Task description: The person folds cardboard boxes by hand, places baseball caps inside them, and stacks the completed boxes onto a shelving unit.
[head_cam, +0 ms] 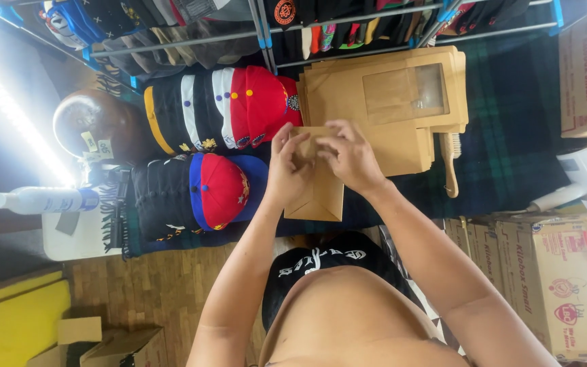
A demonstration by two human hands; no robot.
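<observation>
We hold a flat brown cardboard piece up in front of us with both hands, above a dark plaid cloth that covers the work surface; our left hand grips its upper left part, fingers bent and pinching the top edge, while our right hand sits just beside it, fingers curled down and pressed onto the same top fold – the 2 hands nearly touch there. The piece hangs between our forearms, its lower corner pointing toward our dark shorts. Just behind it lies a stack of flat brown window boxes, with a wooden brush at the stack's right edge. To the left we see 2 rows of caps – an upper row with a red cap at its end, and a lower row fronted by a red-and-blue cap. A white bottle lies further left, and cardboard cartons stand to the right
</observation>
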